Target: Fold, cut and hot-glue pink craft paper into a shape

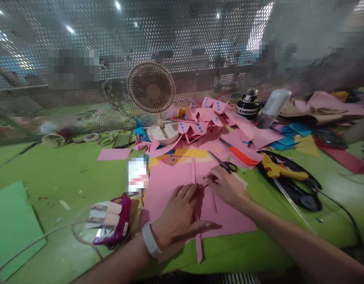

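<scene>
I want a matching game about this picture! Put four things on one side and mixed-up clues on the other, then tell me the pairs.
Things:
1. Glue gun
2. Left hand
3. Fan
4. Pink strip

Clues:
A. Has a white band at its wrist
B. Long and narrow, its near end past the edge of the pink sheet
C. Yellow
D. Stands in front of the perforated screen

Pairs: 1-C, 2-A, 3-D, 4-B
</scene>
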Demonstrator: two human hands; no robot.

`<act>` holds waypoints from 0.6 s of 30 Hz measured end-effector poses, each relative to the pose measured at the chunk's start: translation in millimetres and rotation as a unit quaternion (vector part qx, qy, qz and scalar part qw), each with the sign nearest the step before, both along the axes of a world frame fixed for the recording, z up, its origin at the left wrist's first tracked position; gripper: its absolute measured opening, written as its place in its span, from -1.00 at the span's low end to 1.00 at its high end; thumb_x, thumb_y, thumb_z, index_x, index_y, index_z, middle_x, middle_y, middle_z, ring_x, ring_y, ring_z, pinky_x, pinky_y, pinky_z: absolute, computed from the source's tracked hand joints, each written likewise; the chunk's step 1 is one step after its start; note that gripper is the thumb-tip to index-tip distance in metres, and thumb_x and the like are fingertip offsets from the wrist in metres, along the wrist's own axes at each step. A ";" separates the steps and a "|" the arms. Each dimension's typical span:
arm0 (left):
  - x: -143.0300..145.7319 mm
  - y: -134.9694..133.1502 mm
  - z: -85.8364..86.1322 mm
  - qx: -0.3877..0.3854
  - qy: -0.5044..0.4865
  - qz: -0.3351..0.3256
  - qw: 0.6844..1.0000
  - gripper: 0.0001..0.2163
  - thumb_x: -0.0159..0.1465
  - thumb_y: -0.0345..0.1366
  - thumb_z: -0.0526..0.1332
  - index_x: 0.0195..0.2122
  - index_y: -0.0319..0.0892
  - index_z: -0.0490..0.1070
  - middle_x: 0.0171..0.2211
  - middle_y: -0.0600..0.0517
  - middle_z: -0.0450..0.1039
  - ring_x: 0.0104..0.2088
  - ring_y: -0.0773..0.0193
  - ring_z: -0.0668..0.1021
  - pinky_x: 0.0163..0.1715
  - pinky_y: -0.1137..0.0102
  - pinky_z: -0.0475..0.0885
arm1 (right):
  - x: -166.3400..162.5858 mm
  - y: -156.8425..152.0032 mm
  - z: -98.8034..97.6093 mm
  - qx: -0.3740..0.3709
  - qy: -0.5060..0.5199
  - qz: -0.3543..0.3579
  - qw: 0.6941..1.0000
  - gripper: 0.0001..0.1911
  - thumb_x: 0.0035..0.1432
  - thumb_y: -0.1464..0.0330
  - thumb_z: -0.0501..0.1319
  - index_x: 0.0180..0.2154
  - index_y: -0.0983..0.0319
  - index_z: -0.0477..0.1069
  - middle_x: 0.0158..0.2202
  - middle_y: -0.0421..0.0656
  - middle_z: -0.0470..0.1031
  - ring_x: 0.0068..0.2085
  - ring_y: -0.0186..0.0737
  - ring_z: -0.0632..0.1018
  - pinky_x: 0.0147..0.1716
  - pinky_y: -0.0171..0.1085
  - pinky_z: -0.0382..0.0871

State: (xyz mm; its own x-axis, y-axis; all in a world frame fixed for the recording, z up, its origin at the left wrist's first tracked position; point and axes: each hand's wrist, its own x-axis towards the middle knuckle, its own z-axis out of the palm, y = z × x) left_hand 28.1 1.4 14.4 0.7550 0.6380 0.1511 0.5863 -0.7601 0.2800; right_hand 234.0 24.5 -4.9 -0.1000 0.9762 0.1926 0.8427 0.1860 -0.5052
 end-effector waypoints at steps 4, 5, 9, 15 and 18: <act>-1.1 0.4 -2.8 0.002 -0.006 0.001 1.000 -0.15 0.18 0.38 -0.05 0.22 -0.25 0.22 0.19 -0.20 0.26 0.13 -0.09 0.34 0.16 0.04 0.17 | 3.3 2.1 -6.8 0.002 -0.011 0.011 1.000 -0.83 0.25 0.30 0.13 -0.40 0.16 0.38 -0.27 -0.15 0.47 -0.19 -0.18 0.47 -0.24 -0.26 0.27; -1.1 0.3 -3.7 0.004 -0.007 0.002 1.000 -0.15 0.17 0.38 -0.04 0.23 -0.26 0.21 0.20 -0.20 0.25 0.13 -0.09 0.33 0.16 0.05 0.16 | 3.9 2.6 -8.3 0.001 -0.012 0.013 1.000 -0.83 0.25 0.30 0.13 -0.40 0.16 0.37 -0.26 -0.15 0.47 -0.19 -0.18 0.47 -0.23 -0.26 0.27; -0.5 0.1 -6.5 0.010 -0.017 0.008 1.000 -0.15 0.16 0.39 -0.03 0.23 -0.23 0.20 0.17 -0.19 0.28 0.12 -0.09 0.34 0.15 0.05 0.17 | 5.0 4.5 -12.2 -0.001 -0.014 0.024 1.000 -0.82 0.25 0.29 0.11 -0.40 0.15 0.37 -0.27 -0.16 0.46 -0.20 -0.18 0.47 -0.21 -0.25 0.28; 0.1 0.0 -6.2 0.002 -0.026 0.009 1.000 -0.15 0.16 0.38 -0.02 0.24 -0.23 0.19 0.16 -0.19 0.29 0.12 -0.10 0.35 0.14 0.04 0.17 | 1.1 4.8 -12.3 0.011 -0.038 0.016 0.999 -0.83 0.23 0.32 0.11 -0.43 0.15 0.32 -0.29 -0.15 0.44 -0.21 -0.16 0.45 -0.18 -0.21 0.27; 0.5 0.0 -4.8 0.002 -0.024 0.008 1.000 -0.14 0.16 0.38 -0.02 0.26 -0.21 0.15 0.17 -0.18 0.28 0.12 -0.10 0.34 0.13 0.03 0.18 | -0.1 4.0 -11.5 0.006 -0.038 0.013 0.999 -0.83 0.24 0.30 0.11 -0.42 0.15 0.32 -0.28 -0.14 0.44 -0.22 -0.16 0.45 -0.20 -0.21 0.28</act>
